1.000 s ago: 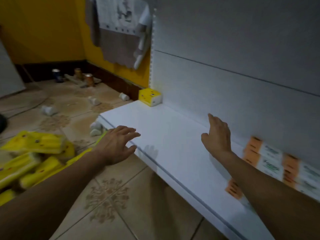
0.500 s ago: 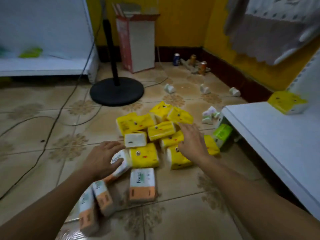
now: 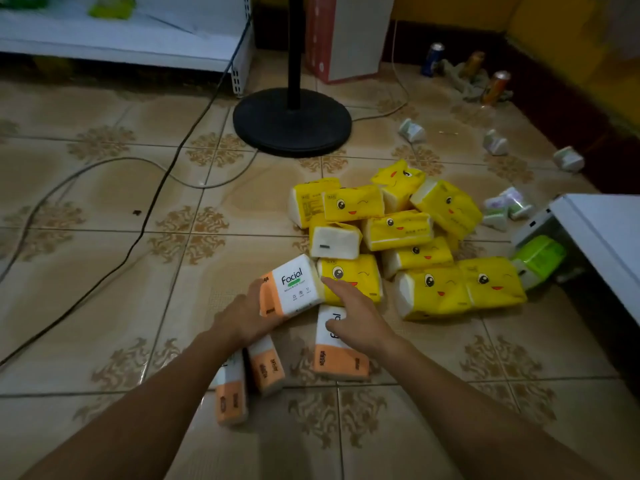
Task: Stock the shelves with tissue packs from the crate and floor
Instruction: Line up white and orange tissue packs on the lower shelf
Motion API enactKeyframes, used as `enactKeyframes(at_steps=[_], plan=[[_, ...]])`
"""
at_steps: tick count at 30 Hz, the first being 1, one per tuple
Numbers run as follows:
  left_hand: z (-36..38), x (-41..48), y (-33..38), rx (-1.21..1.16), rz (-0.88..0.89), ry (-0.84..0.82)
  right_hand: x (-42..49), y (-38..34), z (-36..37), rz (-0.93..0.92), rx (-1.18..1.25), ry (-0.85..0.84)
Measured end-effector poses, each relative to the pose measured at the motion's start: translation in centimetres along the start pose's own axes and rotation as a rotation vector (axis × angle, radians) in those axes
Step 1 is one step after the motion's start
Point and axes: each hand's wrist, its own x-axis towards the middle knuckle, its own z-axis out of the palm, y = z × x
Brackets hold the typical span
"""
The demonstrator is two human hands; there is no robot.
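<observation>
- Beige patterned tile floor [image 3: 104, 306] in dim light; round black stand base [image 3: 292, 121] at 12 o'clock, dark cables [image 3: 138, 237] trailing off toward 9 o'clock.
- Corner of a white shelf [image 3: 609, 223] at 3 o'clock, with a green pack [image 3: 538, 258] tucked under it; another white shelf unit [image 3: 121, 39] at 11 o'clock.
- Red-and-white box [image 3: 349, 36] behind the stand base; drink cans [image 3: 433, 58] near the wall at 1 o'clock.
- Heap of yellow tissue packs [image 3: 398, 230] on the floor, toward 2 o'clock from the hands.
- Left hand [image 3: 242, 317] clamped on a white-and-orange Facial pack [image 3: 292, 285], thumb over its orange end; pack tilted, touching a yellow one at its 3 o'clock.
- Right hand [image 3: 353, 310] just beside that pack at 4 o'clock, fingers straight and spread, holding nothing, over a second white-and-orange pack [image 3: 337, 355] lying flat; contact unclear.
- Two more orange-ended packs [image 3: 266, 368] on edge at 6 o'clock from the left hand, partly hidden by the forearm.
- Hands near each other, not touching.
</observation>
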Motion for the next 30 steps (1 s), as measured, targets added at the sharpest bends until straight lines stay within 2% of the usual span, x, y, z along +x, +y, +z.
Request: enactKeyframes(at_steps=[2, 5, 7, 9, 12, 15, 21, 24, 27, 30], plan=[[0.1, 0.4, 0.2, 0.052, 0.016, -0.084, 0.9, -0.4, 1.0, 0.011, 0.025, -0.036], [0.2, 1.0, 1.0, 0.136, 0.065, -0.065, 1.5, -0.5, 2.0, 0.034, 0.071, -0.022], [0.1, 1.0, 1.3, 0.15, 0.099, 0.023, 1.3, -0.7, 1.7, 0.034, 0.119, 0.049], [0.0, 0.4, 1.7, 0.066, 0.161, 0.16, 0.7, -0.8, 0.9, 0.023, 0.152, 0.147], [0.0, -0.5, 3.4, -0.05, 0.344, 0.377, -0.4, -0.7, -0.8, 0.008, 0.168, 0.29], [0.2, -1.0, 6.1, -0.097, 0.474, 0.457, -1.5, -0.5, -3.0, -0.007, 0.183, 0.38], [1.6, -1.7, 14.6, -0.114, 0.673, 0.419, -6.4, 2.1, -11.1, 0.01, 0.187, 0.501], [2.9, -2.3, 20.9, -0.038, 0.814, 0.374, -10.7, 4.4, -16.0, 0.035, 0.164, 0.569], [4.7, -3.7, 28.5, 0.04, 0.968, 0.345, -16.1, 7.4, -21.4, 0.056, 0.154, 0.699], [7.6, -6.9, 36.3, 0.065, 1.107, 0.313, -22.3, 11.0, -26.0, 0.153, 0.262, 0.865]])
